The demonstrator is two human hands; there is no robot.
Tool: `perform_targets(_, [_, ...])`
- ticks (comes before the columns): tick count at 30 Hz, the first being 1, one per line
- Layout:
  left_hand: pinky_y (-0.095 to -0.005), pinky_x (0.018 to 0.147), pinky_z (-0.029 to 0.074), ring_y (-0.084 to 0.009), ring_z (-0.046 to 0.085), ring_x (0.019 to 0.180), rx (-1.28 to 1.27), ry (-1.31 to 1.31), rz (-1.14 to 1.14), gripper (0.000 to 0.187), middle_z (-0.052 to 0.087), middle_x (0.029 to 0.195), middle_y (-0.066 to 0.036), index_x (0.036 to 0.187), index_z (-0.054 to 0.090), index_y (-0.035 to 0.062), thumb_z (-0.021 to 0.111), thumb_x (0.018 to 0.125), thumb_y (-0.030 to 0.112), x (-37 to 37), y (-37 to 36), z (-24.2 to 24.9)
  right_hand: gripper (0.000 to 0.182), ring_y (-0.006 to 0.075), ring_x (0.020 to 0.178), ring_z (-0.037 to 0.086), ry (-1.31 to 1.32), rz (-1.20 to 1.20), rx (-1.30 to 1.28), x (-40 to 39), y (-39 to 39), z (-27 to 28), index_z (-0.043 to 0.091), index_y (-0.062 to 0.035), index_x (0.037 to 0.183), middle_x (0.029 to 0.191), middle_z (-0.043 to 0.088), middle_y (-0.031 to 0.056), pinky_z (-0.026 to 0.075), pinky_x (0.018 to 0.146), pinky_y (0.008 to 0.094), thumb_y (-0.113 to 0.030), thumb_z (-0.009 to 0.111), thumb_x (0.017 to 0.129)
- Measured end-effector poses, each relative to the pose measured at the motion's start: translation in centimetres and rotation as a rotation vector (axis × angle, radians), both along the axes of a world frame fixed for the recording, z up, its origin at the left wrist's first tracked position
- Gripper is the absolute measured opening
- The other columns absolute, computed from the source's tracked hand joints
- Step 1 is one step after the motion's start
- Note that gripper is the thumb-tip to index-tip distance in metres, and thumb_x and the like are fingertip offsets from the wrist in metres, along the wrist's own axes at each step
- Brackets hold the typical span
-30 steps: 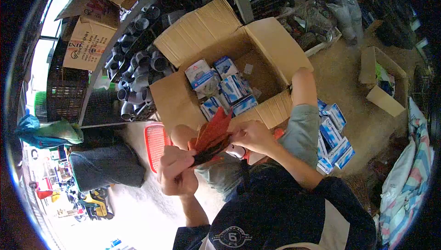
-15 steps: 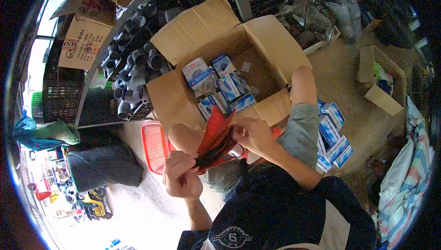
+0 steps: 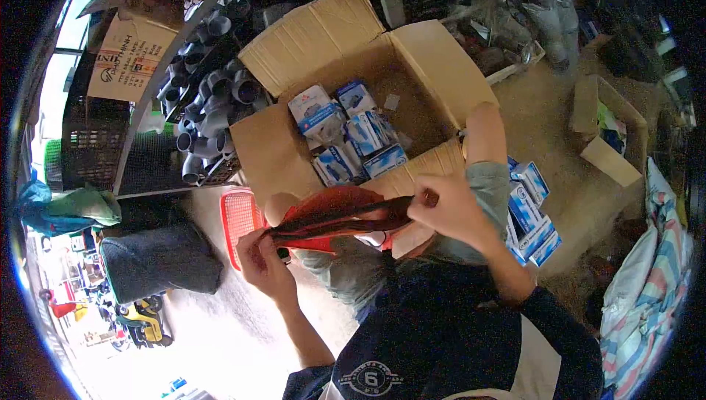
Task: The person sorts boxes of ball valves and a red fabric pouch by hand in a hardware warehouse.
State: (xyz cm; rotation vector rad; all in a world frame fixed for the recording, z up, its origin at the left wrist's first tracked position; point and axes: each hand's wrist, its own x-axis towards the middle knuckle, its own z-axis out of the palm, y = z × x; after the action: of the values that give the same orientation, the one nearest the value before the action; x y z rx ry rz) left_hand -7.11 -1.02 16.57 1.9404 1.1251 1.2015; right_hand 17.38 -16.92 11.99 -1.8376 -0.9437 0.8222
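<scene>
A red, floppy bag-like piece with dark edges is stretched between my two hands above my lap. My left hand pinches its left end, fingers closed. At the other end, my right hand grips the dark edge between thumb and fingers. The red material sags between two dark strips, leaving a gap. Just beyond it stands an open cardboard box, flaps spread, with several blue-and-white small boxes along its left side. A red plastic basket sits beside my left knee, partly covered.
More blue-and-white boxes are piled on the floor by my right leg. Grey pipe elbows fill a rack at left. A smaller open carton lies at right, near a striped sack. A dark cloth-covered item stands at left.
My hands have moved apart, the left toward the left and the right toward the right. The red piece, bunched and pointing up before, is now drawn out sideways.
</scene>
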Motion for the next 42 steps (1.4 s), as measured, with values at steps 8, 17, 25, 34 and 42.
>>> perform_targets(8, [-0.0226,0.074,0.043,-0.0113,0.052,0.083,-0.042,0.005,-0.095,0.009,0.055,0.09,-0.004,0.102,0.057,0.0009,0.057,0.096,0.008,-0.5,-0.7,-2.5,0.006,0.0059,0.075,0.057,0.747,-0.063,0.27,2.8,-0.4,1.6,0.061,-0.0056,0.095,0.083,0.057,-0.0012,0.045,0.063,0.024,-0.006,0.058,0.09])
perform_targets(17, [-0.0287,0.076,0.048,-0.0169,0.06,0.086,0.027,0.095,-0.03,0.016,0.064,0.094,-0.009,0.107,0.063,-0.0003,0.06,0.093,0.006,-1.0,0.2,-2.7,0.015,0.0251,0.076,0.062,-0.341,0.334,0.198,3.8,-1.5,4.5,0.07,-0.005,0.094,0.086,0.062,0.0098,0.048,0.066,0.0338,-0.012,0.072,0.082])
perform_targets(25, [-0.0268,0.078,0.046,-0.0148,0.056,0.083,-0.178,0.067,-0.128,0.009,0.06,0.09,-0.007,0.099,0.059,-0.0013,0.055,0.093,0.003,-1.1,1.2,-3.2,0.018,0.029,0.092,0.066,-0.236,0.366,0.269,6.2,-2.1,5.7,0.065,-0.0003,0.086,0.102,0.068,0.0127,0.051,0.079,0.0367,-0.009,0.078,0.076])
perform_targets(34, [-0.0374,0.086,0.049,-0.0269,0.066,0.09,-0.177,-0.327,-0.248,0.034,0.068,0.091,-0.02,0.099,0.049,-0.0019,0.048,0.102,0.032,0.2,-0.6,-2.9,0.019,0.0292,0.083,0.068,0.149,0.264,0.564,6.1,-4.0,3.8,0.067,-0.0032,0.086,0.097,0.071,0.0197,0.05,0.077,0.0349,-0.003,0.075,0.069])
perform_targets(42, [-0.0275,0.064,0.048,-0.0172,0.062,0.072,0.097,0.14,-0.224,0.01,0.068,0.084,-0.011,0.095,0.065,-0.0015,0.06,0.09,0.006,-0.6,-0.6,-1.9,0.019,0.0215,0.09,0.063,-0.099,0.106,0.402,6.3,-3.9,4.3,0.063,0.001,0.086,0.095,0.068,0.0142,0.047,0.08,0.0321,-0.008,0.077,0.078])
